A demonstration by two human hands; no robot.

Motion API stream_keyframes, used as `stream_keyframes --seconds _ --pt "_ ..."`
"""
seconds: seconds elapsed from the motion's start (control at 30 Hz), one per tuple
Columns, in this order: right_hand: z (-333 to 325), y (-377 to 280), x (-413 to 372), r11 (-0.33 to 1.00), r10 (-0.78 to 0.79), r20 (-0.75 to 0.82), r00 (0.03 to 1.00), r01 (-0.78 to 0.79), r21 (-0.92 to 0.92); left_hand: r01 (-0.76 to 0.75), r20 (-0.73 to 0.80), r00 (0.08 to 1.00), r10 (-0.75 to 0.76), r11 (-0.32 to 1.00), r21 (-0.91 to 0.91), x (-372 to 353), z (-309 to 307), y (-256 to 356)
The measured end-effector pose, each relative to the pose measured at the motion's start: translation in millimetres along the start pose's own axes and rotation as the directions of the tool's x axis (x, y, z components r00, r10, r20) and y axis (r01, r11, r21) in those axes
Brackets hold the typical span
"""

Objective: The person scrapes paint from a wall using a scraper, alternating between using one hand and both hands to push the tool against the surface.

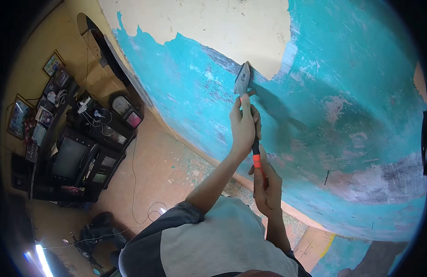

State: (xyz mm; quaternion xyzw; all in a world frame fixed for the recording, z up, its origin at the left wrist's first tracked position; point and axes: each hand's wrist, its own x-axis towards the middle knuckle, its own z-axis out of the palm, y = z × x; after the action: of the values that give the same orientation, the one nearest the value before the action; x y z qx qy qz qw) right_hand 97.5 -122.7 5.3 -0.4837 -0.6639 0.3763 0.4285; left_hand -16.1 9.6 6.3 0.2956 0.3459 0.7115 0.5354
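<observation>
A long-handled scraper [256, 160] with a black and orange handle and a grey head [242, 79] is in both my hands. My left hand [243, 124] is wrapped round the upper handle, just below the head. Lower down, my right hand [267, 187] grips the orange end of the handle. The blade edge is at the wall, by the border between the teal paint [186, 78] and a cream patch [222, 23]. The teal surface is scuffed and streaked, and the scraper's shadow falls on it to the right.
A dark cabinet [100, 161] with a television [70, 157], a clock [121, 105] and framed pictures [20, 116] stands at the left. Paint flakes [195, 171] lie on the floor along the wall. A cable [134, 175] crosses the floor. A motorbike [91, 235] is at lower left.
</observation>
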Motion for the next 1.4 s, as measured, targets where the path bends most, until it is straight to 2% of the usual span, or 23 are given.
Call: stream_keyframes --seconds 0.27,0.4,0.47,0.5,0.7,0.8,0.87,0.97,1.13,1.23,1.3,1.4 --pt "-12 4 -10 1.000 0.022 0.016 1.000 -0.022 -0.018 0.027 0.005 1.000 -0.027 0.999 -0.033 -10 11 -4" --pt "-2 9 2 0.999 0.008 0.030 1.000 -0.009 0.039 -0.019 -0.022 1.000 0.018 0.999 -0.049 3 2 -1" --pt "6 12 11 0.994 -0.097 0.010 0.995 0.097 0.053 -0.019 -0.026 1.000 0.018 0.999 -0.039 9 -2 6" --pt "6 13 11 0.994 -0.099 0.008 0.995 0.098 0.056 -0.023 -0.030 0.999 0.022 0.999 -0.030 10 -3 8" --pt "0 17 -5 0.997 -0.067 0.000 0.998 0.067 0.022 0.011 -0.013 1.000 -0.011 1.000 0.010 -7 6 -1" --pt "-1 12 -7 0.996 0.024 -0.002 1.000 -0.024 0.084 0.037 -0.017 0.999 -0.037 0.999 0.010 -6 6 1" --pt "3 10 6 0.998 -0.067 0.012 0.998 0.067 0.012 -0.029 -0.021 0.999 0.029 1.000 -0.010 7 -2 2" --pt "15 11 22 0.988 -0.155 0.014 0.988 0.155 0.019 -0.058 -0.056 0.997 0.058 0.998 0.007 20 -9 12" --pt "9 11 14 0.996 -0.087 0.019 0.996 0.087 0.022 -0.070 -0.028 0.997 0.070 0.997 -0.007 15 -7 6" --pt "0 15 -1 0.997 -0.070 0.002 0.998 0.070 -0.018 -0.005 -0.013 1.000 0.005 1.000 -0.010 -1 4 0" --pt "-6 9 -9 0.999 0.027 -0.008 1.000 -0.026 0.039 0.029 -0.012 1.000 -0.029 1.000 0.003 -9 10 -2" --pt "-8 4 -6 0.998 0.039 0.023 0.999 -0.040 0.054 -0.001 -0.010 1.000 0.001 1.000 -0.010 -6 9 -1"
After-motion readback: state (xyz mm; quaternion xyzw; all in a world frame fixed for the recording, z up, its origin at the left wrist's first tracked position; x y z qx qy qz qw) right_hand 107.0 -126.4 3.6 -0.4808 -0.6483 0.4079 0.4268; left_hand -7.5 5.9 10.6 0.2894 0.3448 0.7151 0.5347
